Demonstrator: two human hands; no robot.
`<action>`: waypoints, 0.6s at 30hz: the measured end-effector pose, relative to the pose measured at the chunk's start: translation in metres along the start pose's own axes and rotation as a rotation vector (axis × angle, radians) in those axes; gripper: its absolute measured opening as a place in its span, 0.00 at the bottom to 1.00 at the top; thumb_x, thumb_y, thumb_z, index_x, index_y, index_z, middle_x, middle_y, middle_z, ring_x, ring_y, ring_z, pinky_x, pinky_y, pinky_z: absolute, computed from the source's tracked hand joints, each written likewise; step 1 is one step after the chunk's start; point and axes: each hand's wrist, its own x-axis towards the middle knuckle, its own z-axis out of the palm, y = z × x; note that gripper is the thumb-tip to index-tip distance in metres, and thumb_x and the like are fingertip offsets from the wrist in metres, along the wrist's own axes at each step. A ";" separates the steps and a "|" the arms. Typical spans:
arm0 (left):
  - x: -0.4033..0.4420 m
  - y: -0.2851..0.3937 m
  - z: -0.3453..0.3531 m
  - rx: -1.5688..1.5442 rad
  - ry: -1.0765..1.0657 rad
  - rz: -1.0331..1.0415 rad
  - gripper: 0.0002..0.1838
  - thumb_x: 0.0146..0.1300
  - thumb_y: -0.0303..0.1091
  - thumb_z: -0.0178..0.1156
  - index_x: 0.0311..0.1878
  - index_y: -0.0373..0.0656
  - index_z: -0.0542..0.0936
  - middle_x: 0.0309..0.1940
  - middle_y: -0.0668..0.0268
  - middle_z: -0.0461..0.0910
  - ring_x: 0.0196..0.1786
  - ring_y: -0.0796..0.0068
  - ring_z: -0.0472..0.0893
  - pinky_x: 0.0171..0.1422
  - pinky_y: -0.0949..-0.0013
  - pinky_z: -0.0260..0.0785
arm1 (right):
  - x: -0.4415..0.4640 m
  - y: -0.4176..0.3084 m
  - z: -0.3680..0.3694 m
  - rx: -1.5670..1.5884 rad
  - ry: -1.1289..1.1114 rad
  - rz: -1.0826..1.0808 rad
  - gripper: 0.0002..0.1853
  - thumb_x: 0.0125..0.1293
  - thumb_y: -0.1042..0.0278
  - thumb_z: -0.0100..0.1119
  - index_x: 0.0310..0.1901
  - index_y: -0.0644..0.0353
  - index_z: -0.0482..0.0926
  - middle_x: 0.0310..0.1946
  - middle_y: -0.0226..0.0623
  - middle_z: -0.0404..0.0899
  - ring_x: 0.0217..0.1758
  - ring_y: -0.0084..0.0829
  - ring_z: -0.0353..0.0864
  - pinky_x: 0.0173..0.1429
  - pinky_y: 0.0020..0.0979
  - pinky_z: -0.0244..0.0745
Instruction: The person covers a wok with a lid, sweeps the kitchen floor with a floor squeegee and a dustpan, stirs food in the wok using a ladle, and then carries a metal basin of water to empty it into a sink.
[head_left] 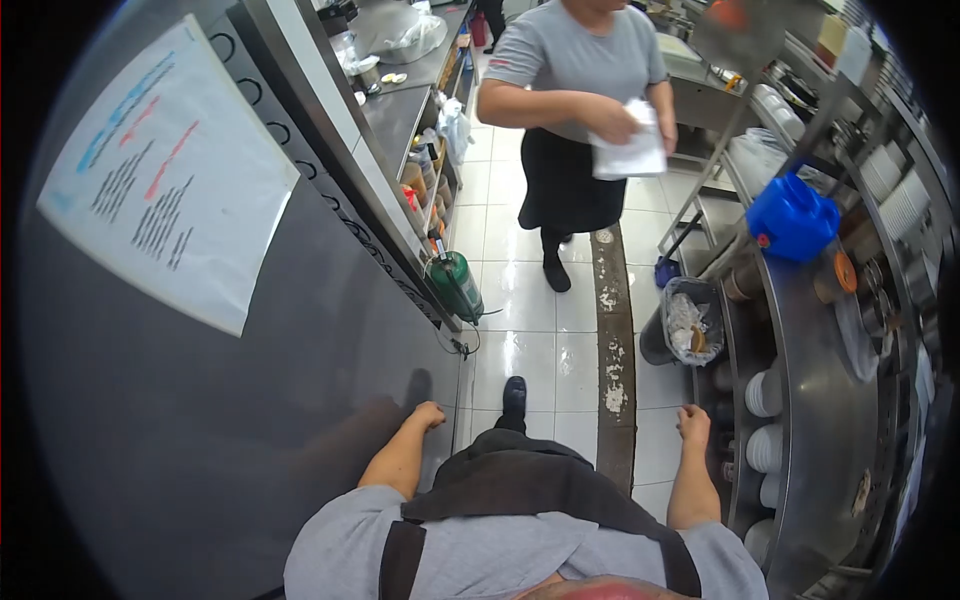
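Note:
My left hand hangs beside the dark grey metal panel, its fingers curled in and no object showing in it. On the other side, my right hand is down near the steel shelving, loosely closed, also with no object visible. Stacks of white bowls stand on the lower shelf close to that hand. Just ahead of it sits a grey bin lined with a plastic bag. A dark apron covers my front, and one shoe is forward on the tiles.
A co-worker in a grey shirt faces me in the aisle, holding white paper or cloth. A green gas cylinder stands at the left. A floor channel runs along the aisle. A blue jerrycan sits at right; a sheet hangs left.

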 end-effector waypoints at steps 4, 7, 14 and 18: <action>0.041 0.038 -0.043 -0.248 -0.007 -0.076 0.17 0.48 0.36 0.62 0.44 0.47 0.81 0.34 0.60 0.82 0.34 0.62 0.82 0.37 0.60 0.76 | 0.010 -0.022 0.083 -0.119 -0.068 -0.121 0.13 0.56 0.65 0.59 0.38 0.66 0.80 0.26 0.45 0.82 0.26 0.33 0.82 0.33 0.32 0.75; 0.095 0.063 -0.090 -0.169 0.014 0.155 0.13 0.48 0.35 0.59 0.37 0.40 0.80 0.26 0.58 0.80 0.24 0.60 0.80 0.27 0.59 0.73 | -0.023 -0.049 0.090 -0.048 -0.292 0.047 0.13 0.56 0.64 0.58 0.37 0.65 0.81 0.28 0.46 0.82 0.29 0.36 0.83 0.36 0.33 0.75; 0.200 0.252 -0.239 -0.294 0.180 0.493 0.24 0.45 0.39 0.61 0.48 0.43 0.78 0.39 0.55 0.81 0.43 0.58 0.80 0.49 0.63 0.72 | -0.081 -0.024 0.062 -0.296 -0.354 0.186 0.15 0.52 0.59 0.58 0.35 0.61 0.82 0.29 0.49 0.80 0.35 0.45 0.81 0.44 0.40 0.74; 0.200 0.361 -0.326 -0.396 0.064 0.560 0.23 0.47 0.38 0.60 0.49 0.44 0.77 0.40 0.56 0.81 0.42 0.64 0.80 0.48 0.67 0.72 | -0.084 0.033 0.105 -0.402 -0.438 0.392 0.19 0.52 0.51 0.57 0.35 0.60 0.83 0.33 0.52 0.81 0.45 0.44 0.80 0.52 0.44 0.72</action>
